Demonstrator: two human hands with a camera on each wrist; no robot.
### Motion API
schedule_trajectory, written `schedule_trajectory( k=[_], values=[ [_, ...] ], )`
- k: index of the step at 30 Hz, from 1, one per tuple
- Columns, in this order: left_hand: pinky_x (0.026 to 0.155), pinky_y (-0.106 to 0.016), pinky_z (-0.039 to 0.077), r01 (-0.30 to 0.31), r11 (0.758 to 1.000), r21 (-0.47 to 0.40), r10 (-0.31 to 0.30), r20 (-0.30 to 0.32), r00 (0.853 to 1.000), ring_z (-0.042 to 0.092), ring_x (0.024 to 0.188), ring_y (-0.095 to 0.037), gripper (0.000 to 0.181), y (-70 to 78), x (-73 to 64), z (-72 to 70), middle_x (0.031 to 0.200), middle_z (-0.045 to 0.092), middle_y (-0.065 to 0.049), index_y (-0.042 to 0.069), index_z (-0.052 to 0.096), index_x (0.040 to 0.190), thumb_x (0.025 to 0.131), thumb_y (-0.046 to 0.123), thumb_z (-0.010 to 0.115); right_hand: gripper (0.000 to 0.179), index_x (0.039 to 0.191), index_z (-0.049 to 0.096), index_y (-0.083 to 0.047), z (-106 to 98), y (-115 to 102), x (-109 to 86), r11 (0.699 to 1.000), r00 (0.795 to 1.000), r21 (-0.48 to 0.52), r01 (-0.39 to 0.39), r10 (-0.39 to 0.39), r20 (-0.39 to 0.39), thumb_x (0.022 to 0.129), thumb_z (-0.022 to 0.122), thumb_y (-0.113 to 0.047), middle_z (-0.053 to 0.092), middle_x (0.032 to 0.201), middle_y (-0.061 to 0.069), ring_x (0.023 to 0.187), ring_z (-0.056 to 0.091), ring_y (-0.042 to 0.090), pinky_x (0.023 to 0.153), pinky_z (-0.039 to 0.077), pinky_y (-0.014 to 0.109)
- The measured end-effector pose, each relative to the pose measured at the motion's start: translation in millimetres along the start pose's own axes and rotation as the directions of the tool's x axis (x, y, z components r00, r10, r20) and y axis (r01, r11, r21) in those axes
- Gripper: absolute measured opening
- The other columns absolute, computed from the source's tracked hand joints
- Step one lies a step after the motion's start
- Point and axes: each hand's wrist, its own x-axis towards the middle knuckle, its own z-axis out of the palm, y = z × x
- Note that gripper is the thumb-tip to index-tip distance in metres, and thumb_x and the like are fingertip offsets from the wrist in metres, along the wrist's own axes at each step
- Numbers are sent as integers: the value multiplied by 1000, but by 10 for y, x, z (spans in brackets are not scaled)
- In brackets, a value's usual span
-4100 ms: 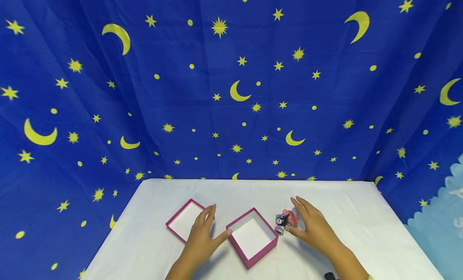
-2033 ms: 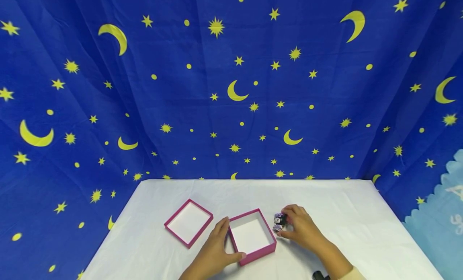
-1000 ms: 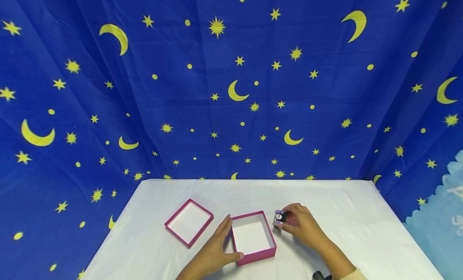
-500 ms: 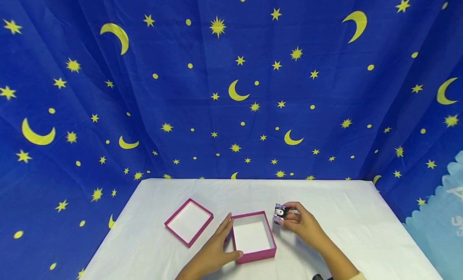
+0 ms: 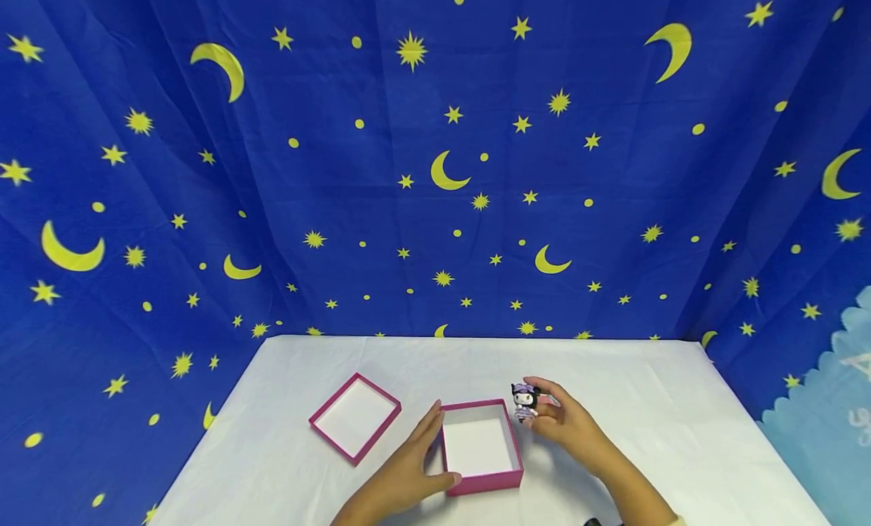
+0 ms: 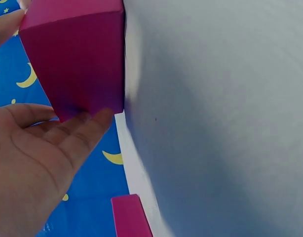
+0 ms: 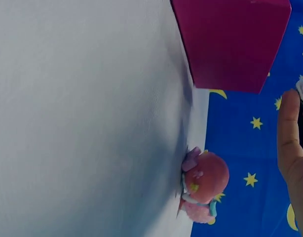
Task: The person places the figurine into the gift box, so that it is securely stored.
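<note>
An open pink box [image 5: 485,483] with a white inside stands on the table. My left hand [image 5: 403,471] grips its left side, fingers at the far corner and thumb at the near one; the left wrist view shows fingertips against the pink wall [image 6: 77,64]. Just right of the box, my right hand [image 5: 570,424] pinches a small figurine [image 5: 524,400] with a black hood, white face and purple bow and dress. It is upright, facing left. Behind those fingers a second figurine, pink with a round head [image 7: 209,177], stands on the table.
The pink-rimmed lid [image 5: 357,419] lies inside-up to the left of the box. White cloth covers the table [image 5: 633,382]. A blue curtain [image 5: 381,193] with yellow moons and stars hangs behind. A black object [image 5: 592,521] shows at the bottom edge.
My right hand has taken hold of the black-hooded figurine, raised it and turned it upright. My left hand went from beside the lid to the box, which has turned squarer to me.
</note>
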Motion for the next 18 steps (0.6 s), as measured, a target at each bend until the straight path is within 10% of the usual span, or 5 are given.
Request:
schedule_trajectory(
  k=[10,18],
  values=[
    [123,-59,25,1,999,41,0,-21,1000,18,157,-32,109,28,40,20,173,7,2,9,21,162,82,61,75,70,146,41,0,156,-98,-16,999,1000,-39,3,-3,19,86,77,-5,39,134,28,93,65,7,78,60,20],
    [122,-60,28,-2,997,72,5,-39,999,22,156,-34,107,60,60,17,173,9,-1,8,24,161,82,59,75,60,138,54,-11,293,-146,14,953,993,-280,113,-115,10,85,81,-15,53,124,11,90,60,6,79,56,20]
  ],
)
